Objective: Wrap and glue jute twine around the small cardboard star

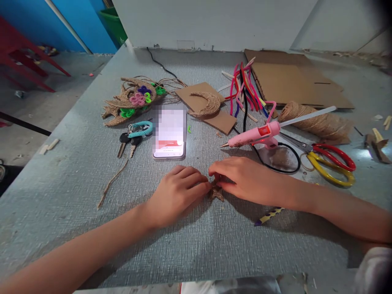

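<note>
A grey textured counter (pixel 76 171) fills the near scene and runs to a white wall (pixel 208 20) at the far side. Far left stands a blue wall (pixel 36 24), with red furniture (pixel 21 57) before it on a grey, littered floor (pixel 24 110). A green bin (pixel 114 22) sits beside the counter's far left corner.

A small brown piece of wound jute twine (pixel 217 192) lies flat on the grey textured worktop (pixel 76 171), near its front edge. Its shape is irregular and pointed, with frayed fibres; its upper part is hidden, only the lower tip showing.
</note>
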Action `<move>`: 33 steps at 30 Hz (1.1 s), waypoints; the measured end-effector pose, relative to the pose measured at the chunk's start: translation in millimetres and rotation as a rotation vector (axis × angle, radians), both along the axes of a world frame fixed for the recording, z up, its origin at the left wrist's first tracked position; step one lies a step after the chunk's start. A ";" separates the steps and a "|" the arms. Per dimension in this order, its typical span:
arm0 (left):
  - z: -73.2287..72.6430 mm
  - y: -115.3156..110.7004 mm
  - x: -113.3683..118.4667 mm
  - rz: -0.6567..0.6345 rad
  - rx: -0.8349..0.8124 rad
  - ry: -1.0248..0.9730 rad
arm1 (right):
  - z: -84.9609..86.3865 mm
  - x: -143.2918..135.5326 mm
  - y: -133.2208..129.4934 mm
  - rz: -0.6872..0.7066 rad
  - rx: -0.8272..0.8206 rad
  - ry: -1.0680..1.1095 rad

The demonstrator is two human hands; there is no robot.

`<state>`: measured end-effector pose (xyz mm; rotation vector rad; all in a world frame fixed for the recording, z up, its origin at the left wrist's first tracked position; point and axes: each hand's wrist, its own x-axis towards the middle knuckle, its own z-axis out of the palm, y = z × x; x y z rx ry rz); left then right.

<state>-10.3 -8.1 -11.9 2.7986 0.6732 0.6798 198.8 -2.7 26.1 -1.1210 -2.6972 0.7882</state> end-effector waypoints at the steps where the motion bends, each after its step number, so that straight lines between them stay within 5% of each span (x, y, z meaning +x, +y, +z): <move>1: 0.3 0.2 -0.1 -0.004 0.004 0.001 | -0.2 -0.3 0.1 -0.002 -0.001 0.002; 11: 0.5 -1.4 -0.2 -0.004 0.119 0.021 | 0.0 -2.5 0.8 -0.034 -0.045 0.038; 33: -3.7 -0.9 0.4 -0.002 -0.026 -0.033 | -2.6 -6.5 1.8 -0.108 -0.116 0.085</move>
